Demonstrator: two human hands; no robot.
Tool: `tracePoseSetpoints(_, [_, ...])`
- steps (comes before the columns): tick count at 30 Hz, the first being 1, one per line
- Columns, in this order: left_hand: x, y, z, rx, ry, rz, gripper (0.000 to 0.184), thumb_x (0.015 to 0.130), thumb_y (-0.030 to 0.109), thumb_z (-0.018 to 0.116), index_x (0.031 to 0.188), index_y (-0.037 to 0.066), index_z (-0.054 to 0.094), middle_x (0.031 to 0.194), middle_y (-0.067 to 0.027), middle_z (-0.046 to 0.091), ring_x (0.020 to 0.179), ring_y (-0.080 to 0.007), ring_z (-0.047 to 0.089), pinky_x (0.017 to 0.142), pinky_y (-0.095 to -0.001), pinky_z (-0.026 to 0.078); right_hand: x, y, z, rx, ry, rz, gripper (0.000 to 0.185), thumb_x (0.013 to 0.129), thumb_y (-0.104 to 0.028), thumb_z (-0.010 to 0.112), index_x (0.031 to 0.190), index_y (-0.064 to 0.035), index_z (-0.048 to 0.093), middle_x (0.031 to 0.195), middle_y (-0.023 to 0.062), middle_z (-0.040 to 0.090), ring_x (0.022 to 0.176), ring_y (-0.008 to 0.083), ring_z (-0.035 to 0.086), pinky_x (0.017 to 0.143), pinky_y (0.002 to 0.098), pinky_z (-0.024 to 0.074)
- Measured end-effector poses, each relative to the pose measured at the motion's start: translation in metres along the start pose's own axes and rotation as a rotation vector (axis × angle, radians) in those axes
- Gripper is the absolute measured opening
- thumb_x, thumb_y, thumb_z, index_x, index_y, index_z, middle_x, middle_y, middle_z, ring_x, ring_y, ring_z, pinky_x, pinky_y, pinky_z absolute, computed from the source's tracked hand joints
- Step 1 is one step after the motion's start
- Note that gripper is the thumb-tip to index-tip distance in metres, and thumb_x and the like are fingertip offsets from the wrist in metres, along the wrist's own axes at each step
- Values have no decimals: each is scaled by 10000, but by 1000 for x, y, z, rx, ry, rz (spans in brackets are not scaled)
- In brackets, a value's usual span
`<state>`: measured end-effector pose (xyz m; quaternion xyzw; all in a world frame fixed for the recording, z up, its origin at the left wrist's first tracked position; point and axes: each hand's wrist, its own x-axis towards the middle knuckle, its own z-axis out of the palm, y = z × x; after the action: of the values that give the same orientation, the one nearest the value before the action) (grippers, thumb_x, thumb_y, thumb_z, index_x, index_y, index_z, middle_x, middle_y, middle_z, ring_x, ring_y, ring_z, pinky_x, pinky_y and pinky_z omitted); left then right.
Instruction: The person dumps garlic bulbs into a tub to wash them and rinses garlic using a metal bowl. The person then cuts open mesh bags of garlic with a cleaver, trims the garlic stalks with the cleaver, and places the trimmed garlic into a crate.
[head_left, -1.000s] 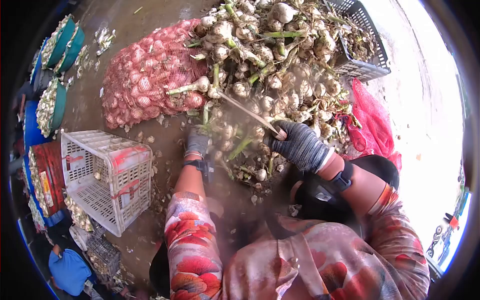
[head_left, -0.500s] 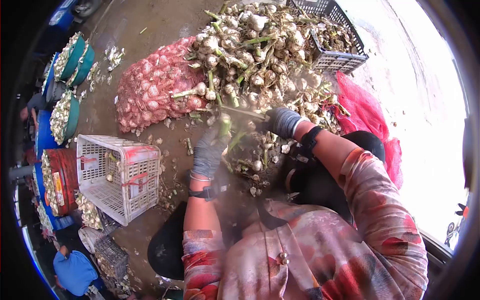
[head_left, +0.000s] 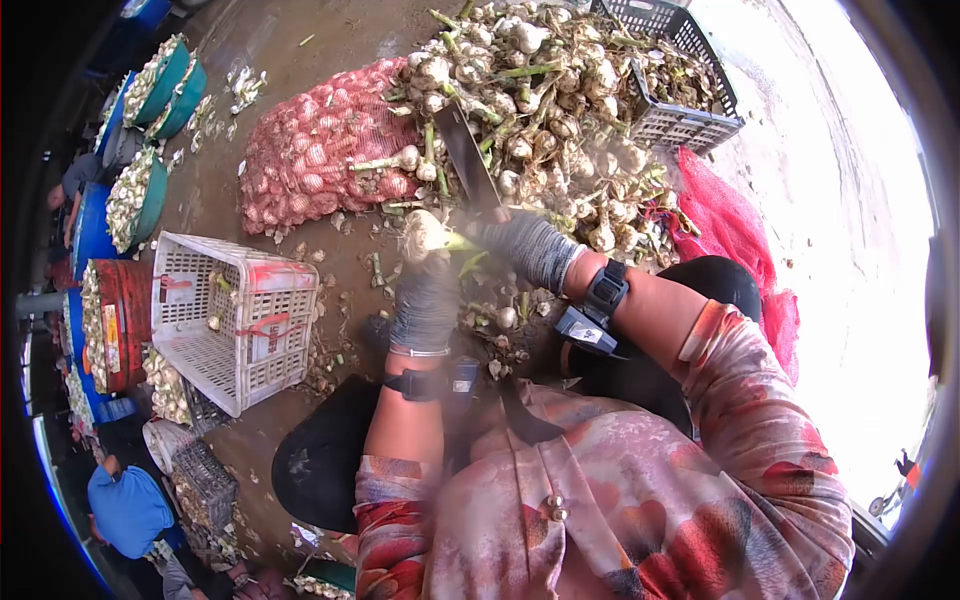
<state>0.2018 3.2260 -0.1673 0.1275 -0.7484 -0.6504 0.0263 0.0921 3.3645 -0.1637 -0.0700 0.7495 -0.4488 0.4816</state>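
My left hand, in a grey glove, is closed around a garlic bulb. The bulb's root end faces up and left, and its green stem points toward my right hand. My right hand, gloved as well, grips a knife. The broad blade points away from me, toward the garlic pile, and the fingers hide the handle. Both hands are close together, just on my side of the pile of garlic with stems.
A full red mesh sack lies left of the pile. A white crate is tipped on its side at left. A black crate stands beyond the pile; pink netting lies at right. A person in blue is at lower left.
The knife has swung from lying across near the stem to pointing away from me. My right hand has come left, closer to my left hand. The garlic bulb now shows above my left fingers.
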Motion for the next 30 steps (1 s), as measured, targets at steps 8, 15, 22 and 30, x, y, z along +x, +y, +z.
tracePoseSetpoints(8, [2, -19, -16, -130, 12, -15, 284, 981, 266, 482, 1169, 68, 561, 1037, -45, 615, 906, -135, 569, 809, -275, 481, -33, -6, -10, -729, 241, -728, 227, 780, -275, 642, 892, -80, 616, 778, 158, 649, 753, 359, 643, 637, 453, 499])
tracePoseSetpoints(15, [-15, -146, -39, 555, 93, 188, 314, 954, 293, 524, 1182, 78, 544, 1073, -45, 606, 927, -140, 576, 805, -284, 481, -38, -10, -5, -969, 163, -795, 182, 713, -148, 619, 892, -113, 631, 753, 146, 648, 737, 347, 651, 619, 443, 503])
tracePoseSetpoints(22, [-18, -180, -39, 749, 46, 247, 325, 916, 298, 581, 1162, 89, 542, 1067, -45, 613, 907, -148, 598, 752, -305, 493, -41, -5, 7, -979, 128, -754, 168, 740, -131, 594, 902, -109, 634, 763, 141, 651, 755, 350, 655, 624, 450, 504])
tracePoseSetpoints(30, [-25, -108, -31, 907, 143, 323, 372, 920, 341, 535, 1250, 170, 524, 1211, -70, 564, 1095, -223, 544, 929, -404, 441, -41, -8, 12, -1020, 107, -719, 197, 751, -140, 593, 945, -111, 609, 748, 143, 646, 730, 351, 654, 597, 451, 499])
